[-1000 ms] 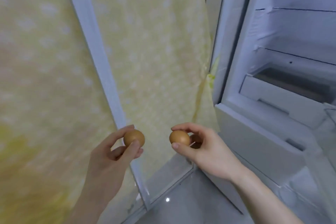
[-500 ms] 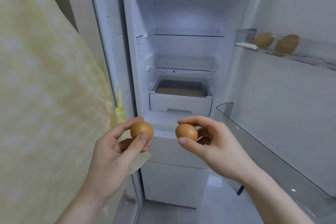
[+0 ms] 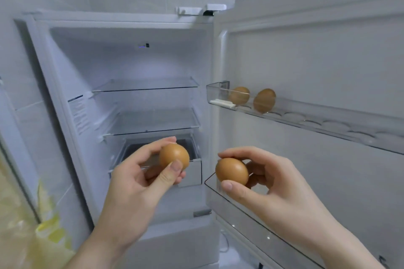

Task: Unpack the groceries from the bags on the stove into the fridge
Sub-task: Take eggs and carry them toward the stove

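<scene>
Two eggs (image 3: 239, 95) (image 3: 264, 100) sit side by side in the door's upper egg rack (image 3: 328, 123), right of the fridge shelves (image 3: 146, 85). In front, each hand (image 3: 135, 190) (image 3: 277, 188) holds an egg (image 3: 173, 155) (image 3: 231, 170), left beside right.

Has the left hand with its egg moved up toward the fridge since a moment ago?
Yes. The left hand with its egg now lies in front of the fridge drawer; earlier it sat below it.

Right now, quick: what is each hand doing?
Left hand: fingers pinch a brown egg, in front of the open fridge.
Right hand: fingers pinch a second brown egg.
</scene>
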Demonstrator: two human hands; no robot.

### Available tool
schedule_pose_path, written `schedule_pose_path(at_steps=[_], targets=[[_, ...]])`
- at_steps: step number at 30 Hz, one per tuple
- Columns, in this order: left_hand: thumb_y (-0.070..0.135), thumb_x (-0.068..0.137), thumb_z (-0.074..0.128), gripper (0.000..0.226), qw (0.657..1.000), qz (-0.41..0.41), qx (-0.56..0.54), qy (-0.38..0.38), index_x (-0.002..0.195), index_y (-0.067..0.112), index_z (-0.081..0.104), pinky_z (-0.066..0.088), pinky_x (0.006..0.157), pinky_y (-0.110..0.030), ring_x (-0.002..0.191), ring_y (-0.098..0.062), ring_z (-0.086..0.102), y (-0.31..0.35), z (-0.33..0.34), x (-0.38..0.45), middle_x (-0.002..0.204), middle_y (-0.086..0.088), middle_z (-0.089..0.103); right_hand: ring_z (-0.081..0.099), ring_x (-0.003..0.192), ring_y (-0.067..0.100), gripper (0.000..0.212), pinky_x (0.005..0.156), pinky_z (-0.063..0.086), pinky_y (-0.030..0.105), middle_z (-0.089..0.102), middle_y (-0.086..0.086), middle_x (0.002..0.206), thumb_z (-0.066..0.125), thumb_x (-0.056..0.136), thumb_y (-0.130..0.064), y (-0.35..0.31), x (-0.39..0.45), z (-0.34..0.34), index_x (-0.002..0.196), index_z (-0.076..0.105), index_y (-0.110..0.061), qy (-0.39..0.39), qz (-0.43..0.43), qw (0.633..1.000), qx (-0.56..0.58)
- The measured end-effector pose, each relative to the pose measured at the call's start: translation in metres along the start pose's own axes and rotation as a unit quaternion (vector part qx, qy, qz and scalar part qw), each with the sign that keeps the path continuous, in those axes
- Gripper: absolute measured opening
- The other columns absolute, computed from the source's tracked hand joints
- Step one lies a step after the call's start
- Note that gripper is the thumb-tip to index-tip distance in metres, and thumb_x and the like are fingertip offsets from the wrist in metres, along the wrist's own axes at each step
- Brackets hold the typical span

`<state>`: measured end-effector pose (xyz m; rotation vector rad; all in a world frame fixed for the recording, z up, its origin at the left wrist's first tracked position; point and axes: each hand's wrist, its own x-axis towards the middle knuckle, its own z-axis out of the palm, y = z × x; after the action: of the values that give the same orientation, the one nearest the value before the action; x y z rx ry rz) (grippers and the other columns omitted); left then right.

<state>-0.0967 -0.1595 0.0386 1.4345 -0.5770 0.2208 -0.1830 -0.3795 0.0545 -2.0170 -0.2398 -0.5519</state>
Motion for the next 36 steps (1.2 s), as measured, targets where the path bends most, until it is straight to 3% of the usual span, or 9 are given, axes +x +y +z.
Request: schedule_pose_path(at_steps=[6, 13, 18, 21, 23, 26, 30, 34, 36], targets=[[0.041, 0.074, 0.083, 0.048, 0.994, 0.065, -0.026, -0.082, 0.118, 0.025, 0.071, 0.061, 0.077, -0.026, 0.084, -0.031, 0.077, 0.011, 0.028, 0.061, 0.105, 0.0, 0.078, 0.071, 0.089, 0.018, 0.033, 0.074, 0.058, 0.025, 0.075, -0.011, 0.107, 0.085, 0.083, -0.027, -0.024, 0.016, -0.033, 0.112, 0.073, -0.037, 0.062, -0.053, 0.995, -0.059], [0.037, 0.076, 0.081, 0.042, 0.968, 0.161, -0.036, -0.191, 0.114, 0.023, 0.069, 0.063, 0.083, -0.033, 0.083, -0.024, 0.077, 0.037, 0.059, 0.137, 0.127, 0.012, 0.07, 0.072, 0.094, 0.02, 0.033, 0.076, 0.059, 0.032, 0.074, -0.012, 0.113, 0.082, 0.085, -0.024, -0.062, 0.033, -0.061, 0.114, 0.072, -0.035, 0.139, -0.069, 0.968, -0.196], [0.038, 0.077, 0.083, 0.042, 0.944, 0.19, -0.02, -0.268, 0.116, 0.027, 0.071, 0.062, 0.088, -0.046, 0.081, -0.022, 0.079, 0.059, 0.076, 0.181, 0.104, 0.002, 0.079, 0.071, 0.088, 0.019, 0.032, 0.079, 0.059, 0.038, 0.074, -0.011, 0.109, 0.079, 0.083, -0.028, -0.089, 0.049, -0.089, 0.112, 0.072, -0.039, 0.196, -0.044, 0.937, -0.287], [0.046, 0.074, 0.084, 0.041, 0.927, 0.191, 0.008, -0.323, 0.111, 0.036, 0.072, 0.061, 0.087, -0.054, 0.082, -0.023, 0.079, 0.066, 0.095, 0.201, 0.092, -0.005, 0.08, 0.07, 0.092, 0.01, 0.028, 0.082, 0.058, 0.032, 0.073, -0.018, 0.107, 0.077, 0.08, -0.038, -0.094, 0.057, -0.109, 0.107, 0.072, -0.043, 0.218, 0.006, 0.913, -0.345], [0.048, 0.075, 0.086, 0.035, 0.909, 0.196, 0.048, -0.364, 0.107, 0.04, 0.072, 0.062, 0.085, -0.055, 0.081, -0.021, 0.078, 0.069, 0.111, 0.21, 0.087, -0.003, 0.079, 0.069, 0.092, 0.009, 0.027, 0.084, 0.059, 0.033, 0.073, -0.019, 0.105, 0.077, 0.079, -0.045, -0.093, 0.059, -0.121, 0.106, 0.072, -0.047, 0.22, 0.046, 0.896, -0.382], [0.046, 0.082, 0.081, 0.026, 0.875, 0.205, 0.118, -0.423, 0.105, 0.038, 0.07, 0.062, 0.084, -0.041, 0.076, -0.009, 0.077, 0.073, 0.135, 0.218, 0.078, 0.003, 0.079, 0.068, 0.095, 0.008, 0.028, 0.085, 0.058, 0.035, 0.073, -0.02, 0.104, 0.074, 0.078, -0.05, -0.087, 0.06, -0.136, 0.106, 0.072, -0.048, 0.204, 0.096, 0.879, -0.421], [0.053, 0.083, 0.078, 0.032, 0.828, 0.192, 0.201, -0.487, 0.108, 0.035, 0.07, 0.055, 0.069, -0.025, 0.067, -0.005, 0.074, 0.078, 0.163, 0.221, 0.072, 0.005, 0.077, 0.067, 0.094, -0.002, 0.025, 0.081, 0.052, 0.024, 0.073, -0.025, 0.098, 0.075, 0.079, -0.046, -0.08, 0.061, -0.149, 0.105, 0.073, -0.047, 0.177, 0.143, 0.872, -0.433], [0.074, 0.071, 0.071, 0.046, 0.769, 0.157, 0.307, -0.538, 0.104, 0.043, 0.069, 0.064, 0.064, -0.05, 0.067, -0.025, 0.076, 0.078, 0.184, 0.226, 0.07, -0.004, 0.076, 0.066, 0.086, -0.008, 0.021, 0.073, 0.043, 0.01, 0.073, -0.029, 0.092, 0.079, 0.082, -0.04, -0.071, 0.062, -0.159, 0.102, 0.074, -0.044, 0.165, 0.167, 0.871, -0.431], [0.075, 0.072, 0.07, 0.046, 0.748, 0.171, 0.336, -0.546, 0.102, 0.041, 0.071, 0.063, 0.06, -0.039, 0.065, -0.022, 0.075, 0.078, 0.193, 0.227, 0.062, 0.004, 0.073, 0.066, 0.081, -0.011, 0.018, 0.067, 0.045, 0.007, 0.073, -0.031, 0.089, 0.08, 0.083, -0.036, -0.068, 0.061, -0.161, 0.1, 0.074, -0.042, 0.163, 0.171, 0.875, -0.422]])
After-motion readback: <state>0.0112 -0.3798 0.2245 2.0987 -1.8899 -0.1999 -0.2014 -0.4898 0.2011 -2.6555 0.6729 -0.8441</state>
